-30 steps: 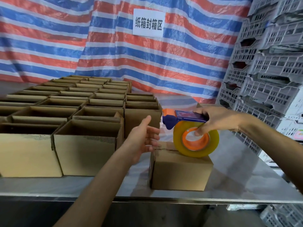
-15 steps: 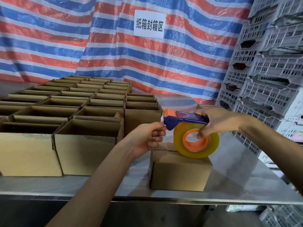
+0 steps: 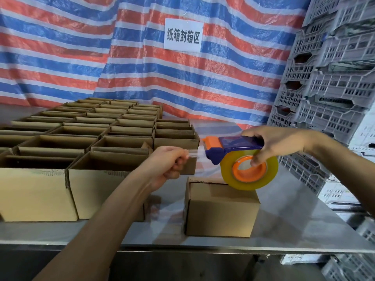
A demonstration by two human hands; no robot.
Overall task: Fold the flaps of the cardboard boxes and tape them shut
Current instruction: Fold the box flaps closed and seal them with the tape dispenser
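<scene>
We are working at the steel table (image 3: 304, 230), beside rows of open cardboard boxes (image 3: 36, 193). The folded box (image 3: 221, 211) is sitting near the front edge, seemingly untaped. Our right hand (image 3: 280, 140) is gripping the tape dispenser (image 3: 233, 147) over it. Our left hand (image 3: 166, 163) is pinching the clear tape end (image 3: 197, 157), holding it stretched leftward. Next, we judge, comes laying it along the top seam.

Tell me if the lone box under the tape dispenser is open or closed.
Closed: the lone box shows a flat top with its flaps folded down, unlike the open boxes at left. Whether it is already sealed, cannot tell.
</scene>
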